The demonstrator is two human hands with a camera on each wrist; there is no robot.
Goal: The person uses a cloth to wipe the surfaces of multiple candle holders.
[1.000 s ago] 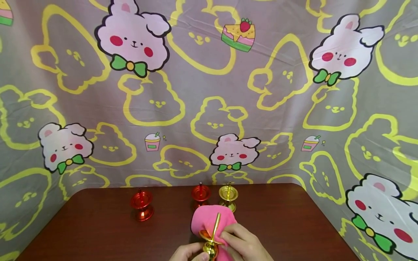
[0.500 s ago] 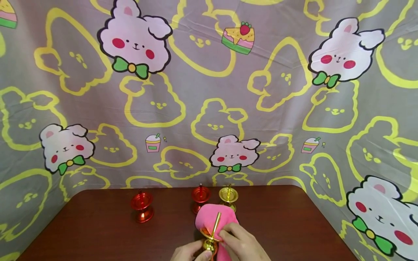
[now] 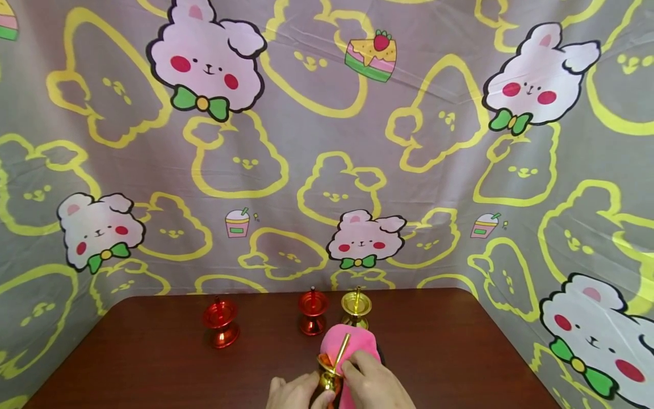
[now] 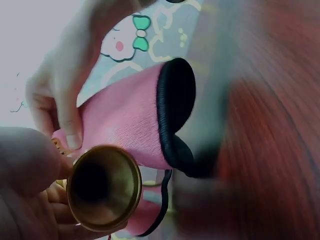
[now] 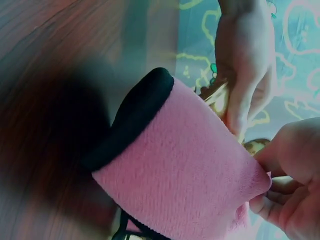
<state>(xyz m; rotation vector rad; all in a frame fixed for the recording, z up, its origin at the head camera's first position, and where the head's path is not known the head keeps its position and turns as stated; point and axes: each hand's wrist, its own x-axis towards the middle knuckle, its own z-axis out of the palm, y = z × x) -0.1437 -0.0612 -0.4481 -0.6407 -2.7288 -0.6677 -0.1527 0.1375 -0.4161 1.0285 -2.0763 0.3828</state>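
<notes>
At the front of the table in the head view, my left hand (image 3: 293,392) grips a gold candle holder (image 3: 331,382) by its stem. Its thin spike (image 3: 343,347) points up and leans right. Seen in the left wrist view, the flared hollow base (image 4: 122,182) faces that camera. My right hand (image 3: 380,383) pinches a pink cloth (image 3: 355,337) against the holder's dish, with thumb and fingers bunching the fabric. The cloth's black-edged end (image 5: 135,120) hangs loose in the right wrist view. Part of the dish is hidden behind the right fingers and the cloth.
Two red candle holders (image 3: 221,325) stand upright towards the back of the brown table (image 3: 153,369), one left and one near the middle. Beside the middle one is another gold candle holder (image 3: 356,305), just behind the cloth. A patterned curtain (image 3: 286,136) surrounds the table.
The cloth has shifted right along the dish, uncovering more of the middle red candle holder. My right fingers have moved slightly with it, while the left hand keeps its grip on the gold candle holder.
</notes>
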